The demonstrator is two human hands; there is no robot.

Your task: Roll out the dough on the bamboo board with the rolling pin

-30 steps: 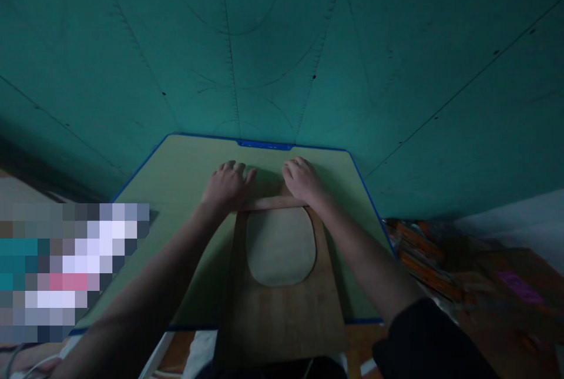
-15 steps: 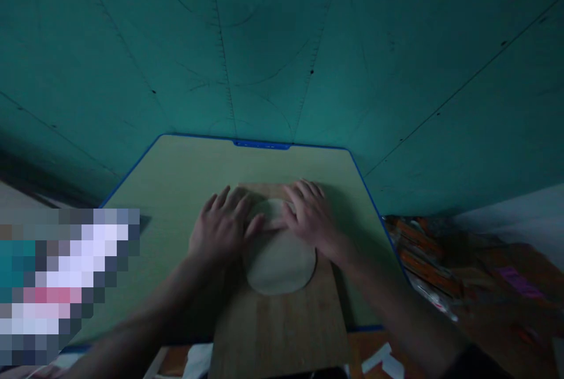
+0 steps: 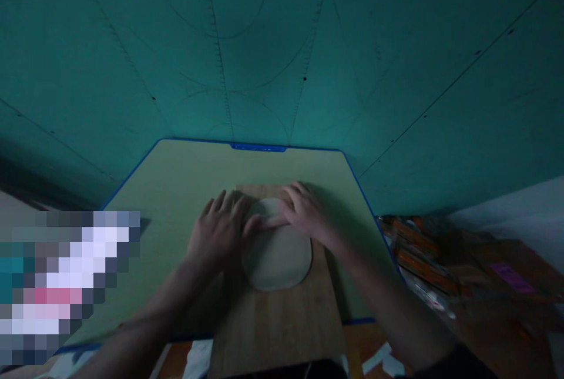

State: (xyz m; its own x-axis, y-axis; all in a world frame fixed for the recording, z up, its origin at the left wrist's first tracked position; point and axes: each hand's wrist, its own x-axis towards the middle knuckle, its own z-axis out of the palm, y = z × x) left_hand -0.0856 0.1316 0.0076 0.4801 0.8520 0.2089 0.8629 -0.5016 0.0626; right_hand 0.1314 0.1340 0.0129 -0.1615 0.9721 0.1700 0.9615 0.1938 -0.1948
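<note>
Dough (image 3: 277,260) lies on the board (image 3: 277,326) toward its far edge. Across it the rolling pin (image 3: 273,222) points roughly to the tabletop's (image 3: 189,173) side edges, left hand (image 3: 218,231) and right hand (image 3: 304,210) equally near upon its ends; whether each grip is closed, I cannot tell.

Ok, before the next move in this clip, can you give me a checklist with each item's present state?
1. Rolling pin lying across the dough: ok.
2. Left hand and right hand at opposite ends of the pin: ok.
3. Grip closed round the pin: cannot tell; the hands hide its ends.
4. Dough's near edge within the wooden board: ok.
5. Board wholly on the table: not ok; its near end juts past the edge.
</note>
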